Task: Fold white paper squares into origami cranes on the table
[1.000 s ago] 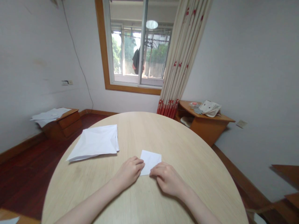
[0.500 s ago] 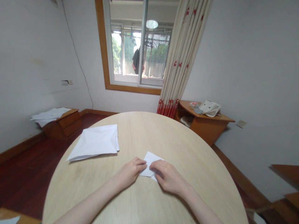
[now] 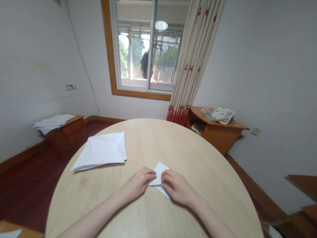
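Observation:
A small folded piece of white paper [image 3: 159, 171] lies on the round wooden table [image 3: 158, 135] between my hands. My left hand [image 3: 144, 178] rests at its left edge, with the fingertips pressed onto the paper. At the right side, my right hand [image 3: 175, 185] has its fingers curled, and thumb and fingers close on the paper's edge. A pointed flap shows below, near my right thumb. Part of the right side of the paper is hidden under my right hand.
A stack of larger white paper sheets [image 3: 102, 150] lies at the table's left. Behind stand a low drawer cabinet [image 3: 73, 130] with papers on it and a corner cabinet [image 3: 218, 132] carrying a cloth bag [image 3: 222, 115]. A curtain [image 3: 190, 62] hangs by the window.
The paper's lower flap now sticks out further below, toward me. My right hand has shifted slightly, with its thumb and fingers closer together. My left hand is nearly still.

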Demonstrator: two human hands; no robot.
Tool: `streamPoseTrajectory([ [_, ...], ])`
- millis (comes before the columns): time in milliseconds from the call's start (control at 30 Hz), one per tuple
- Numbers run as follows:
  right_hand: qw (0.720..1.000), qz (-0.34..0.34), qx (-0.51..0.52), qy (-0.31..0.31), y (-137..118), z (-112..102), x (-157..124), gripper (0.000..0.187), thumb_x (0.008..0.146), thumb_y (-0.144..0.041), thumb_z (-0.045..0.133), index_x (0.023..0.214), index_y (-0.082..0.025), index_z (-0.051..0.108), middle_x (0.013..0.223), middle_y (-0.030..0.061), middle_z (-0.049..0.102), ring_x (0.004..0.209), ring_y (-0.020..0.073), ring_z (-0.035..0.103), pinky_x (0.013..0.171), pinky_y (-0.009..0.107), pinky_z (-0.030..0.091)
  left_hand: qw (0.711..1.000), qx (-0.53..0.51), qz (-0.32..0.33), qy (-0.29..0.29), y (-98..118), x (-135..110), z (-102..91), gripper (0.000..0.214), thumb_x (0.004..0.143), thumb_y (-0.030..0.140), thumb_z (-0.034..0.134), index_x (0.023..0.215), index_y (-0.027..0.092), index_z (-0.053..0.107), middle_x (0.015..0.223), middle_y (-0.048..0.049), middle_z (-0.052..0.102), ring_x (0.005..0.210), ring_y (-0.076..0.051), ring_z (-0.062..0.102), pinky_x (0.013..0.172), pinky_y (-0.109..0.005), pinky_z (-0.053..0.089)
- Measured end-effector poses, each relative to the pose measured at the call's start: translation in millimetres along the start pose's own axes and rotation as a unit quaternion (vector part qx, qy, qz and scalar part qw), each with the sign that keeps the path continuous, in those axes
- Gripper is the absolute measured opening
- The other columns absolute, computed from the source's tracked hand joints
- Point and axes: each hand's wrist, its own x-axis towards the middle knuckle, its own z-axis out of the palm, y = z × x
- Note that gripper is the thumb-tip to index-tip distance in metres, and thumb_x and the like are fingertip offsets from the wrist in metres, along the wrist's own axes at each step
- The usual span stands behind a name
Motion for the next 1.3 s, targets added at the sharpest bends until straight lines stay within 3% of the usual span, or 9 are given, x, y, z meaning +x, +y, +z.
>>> streamPoseTrajectory([
  [433,0.998,0.024,-0.033,0.043,5.2,18.4,4.2,0.013,0.092,-0.015,0.044,0.086,-0.019,0.055,0.094,0.0066,0.059,0.091,0.0209,0.054,0.081,0.035,0.046,0.998,-0.031,-0.061,0.002,19.2,3.8,-7.8,0.018,0.092,0.017,0.051,0.101,0.019,0.066,0.106,-0.0064,0.069,0.103,-0.021,0.058,0.095,-0.036,0.045],
  [933,0.992,0.063,-0.097,0.058,4.4,28.7,7.8,0.006,0.09,-0.016,0.048,0.086,-0.019,0.052,0.096,0.0079,0.055,0.092,0.0234,0.05,0.082,0.038,0.042,0.993,0.002,-0.105,0.054,19.5,4.1,9.8,0.012,0.084,0.011,0.059,0.094,0.017,0.063,0.103,-0.0071,0.062,0.101,-0.022,0.055,0.091,-0.036,0.045],
  [1100,0.99,0.079,-0.1,0.065,6.4,29.2,10.7,0.005,0.088,-0.015,0.051,0.086,-0.019,0.053,0.098,0.0079,0.055,0.093,0.0232,0.049,0.084,0.038,0.04,0.987,0.082,-0.136,0.033,20.7,5.7,5.0,0.008,0.087,0.023,0.062,0.095,0.022,0.064,0.104,-0.0041,0.062,0.101,-0.025,0.052,0.087,-0.04,0.039],
  [1300,0.989,0.11,-0.07,0.068,10.7,25.6,11.7,0.007,0.085,-0.017,0.058,0.083,-0.021,0.054,0.098,0.003,0.055,0.099,0.0212,0.049,0.092,0.041,0.033,0.982,0.085,-0.167,0.007,22.7,7.3,-0.7,0.01,0.087,0.028,0.064,0.097,0.026,0.065,0.106,-0.0027,0.059,0.104,-0.025,0.05,0.087,-0.041,0.033],
])
